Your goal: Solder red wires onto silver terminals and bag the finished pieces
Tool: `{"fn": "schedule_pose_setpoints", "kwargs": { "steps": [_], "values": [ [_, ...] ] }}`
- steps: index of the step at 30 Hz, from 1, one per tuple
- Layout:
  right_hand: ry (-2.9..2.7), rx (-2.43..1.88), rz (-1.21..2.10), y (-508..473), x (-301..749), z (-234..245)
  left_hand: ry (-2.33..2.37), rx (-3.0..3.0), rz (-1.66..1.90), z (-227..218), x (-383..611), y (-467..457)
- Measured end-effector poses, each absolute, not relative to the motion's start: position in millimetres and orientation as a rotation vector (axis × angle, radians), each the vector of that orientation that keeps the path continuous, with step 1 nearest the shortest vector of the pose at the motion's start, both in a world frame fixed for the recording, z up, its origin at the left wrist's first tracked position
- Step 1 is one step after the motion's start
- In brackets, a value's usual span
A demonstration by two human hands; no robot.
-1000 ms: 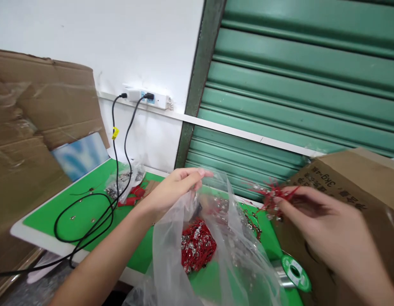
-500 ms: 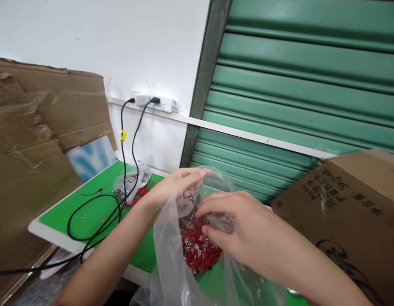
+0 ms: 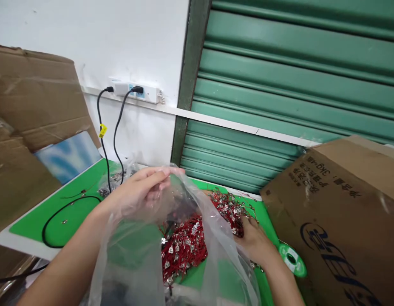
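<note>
My left hand [image 3: 142, 191] pinches the rim of a clear plastic bag [image 3: 190, 255] and holds it up and open over the green mat [image 3: 78, 199]. Inside the bag lies a heap of red wires with silver terminals [image 3: 180, 248]. My right hand [image 3: 252, 240] is low on the mat to the right of the bag, its fingers closed around a second bunch of the same red wires [image 3: 230, 208]. Part of that hand is hidden behind the bag's film.
A brown cardboard box [image 3: 337, 221] stands close on the right, with a green solder spool [image 3: 292, 259] at its foot. Black cables [image 3: 61, 221] run from a wall power strip [image 3: 134, 90] onto the mat. Cardboard sheets [image 3: 31, 110] lean at the left. A green roller shutter [image 3: 279, 85] is behind.
My right hand went from holding wires in the air, to the bag mouth, and now down to the right onto a pile of wires. The bag has spread wider.
</note>
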State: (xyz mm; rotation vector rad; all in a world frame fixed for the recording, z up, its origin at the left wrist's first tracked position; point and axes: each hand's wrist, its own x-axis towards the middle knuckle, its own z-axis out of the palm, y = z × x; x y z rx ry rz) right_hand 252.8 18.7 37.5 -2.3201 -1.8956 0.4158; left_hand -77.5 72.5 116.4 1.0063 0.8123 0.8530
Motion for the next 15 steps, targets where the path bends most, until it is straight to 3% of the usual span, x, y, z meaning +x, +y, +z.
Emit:
{"fn": "schedule_pose_setpoints", "kwargs": {
  "steps": [4, 15],
  "values": [
    [-1.864, -2.431, 0.422, 23.0, 257.5, 5.2, 0.792, 0.943, 0.916, 114.7, -76.7, 72.6],
    [-1.882, -2.446, 0.232, 36.1, 256.0, 7.5, 0.751, 0.876, 0.927, 117.2, -59.3, 68.8]
  ]
}}
